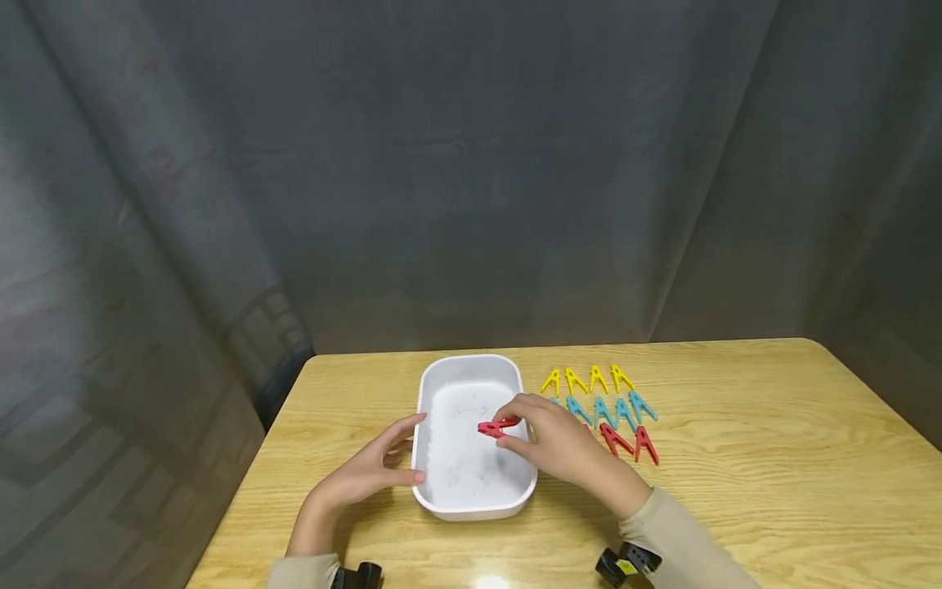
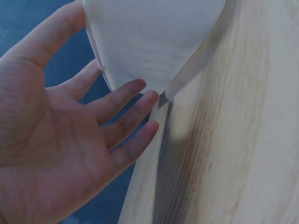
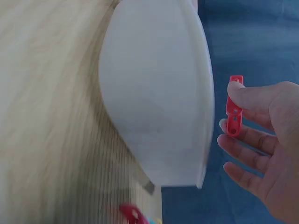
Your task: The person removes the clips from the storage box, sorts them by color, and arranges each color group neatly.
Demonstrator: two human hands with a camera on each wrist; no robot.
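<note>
The left hand (image 1: pixel 364 472) rests with straight, relaxed fingers against the near-left wall of the white rounded plastic tub (image 1: pixel 441 501) on the wooden desk (image 1: pixel 773 491). The right hand (image 1: pixel 562 442) pinches a red plastic clothes peg (image 1: pixel 497 427) above the tub's interior, so the placing step seems in hand; next comes release or clipping to the rim. The peg's long axis runs left-right, its closed end pointing left. Beyond lie rows of red pegs (image 1: pixel 629 442), blue pegs (image 1: pixel 611 409) and yellow pegs (image 1: pixel 587 379).

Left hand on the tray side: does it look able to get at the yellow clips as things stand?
Probably not directly: the left hand rests against the white tray, and tray plus right hand lie between it and the yellow clips.
</note>
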